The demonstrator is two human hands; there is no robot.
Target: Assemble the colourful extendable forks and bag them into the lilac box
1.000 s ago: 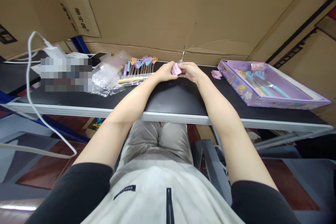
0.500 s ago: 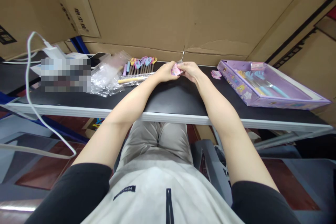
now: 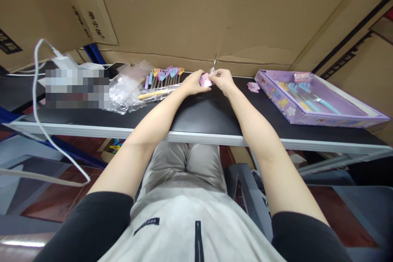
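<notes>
My left hand [image 3: 194,83] is curled round a small pink printed card [image 3: 206,80], thumb below and fingers above it. Close on its right, my right hand [image 3: 223,80] pinches at the card's upper right edge, where a bit of clear, shiny material [image 3: 213,70] sticks up. What exactly lies between the right fingertips is partly hidden. Left of my hands, a clear plastic sleeve with a yellow stick [image 3: 153,95] lies on the table. Behind it is a row of back scratchers [image 3: 167,74] with yellow, pink, blue and purple claw heads.
More pink cards [image 3: 253,86] lie right of my hands. A purple box tray [image 3: 325,122] at the right holds several blue- and yellow-handled back scratchers. Crumpled clear bags [image 3: 121,92] and a white cable [image 3: 37,90] are at the left. A cardboard wall [image 3: 184,12] stands behind the black table [image 3: 205,114].
The pink card has turned slightly in my left hand, and my right fingers have shifted a little at its edge. The view has moved very slightly.
</notes>
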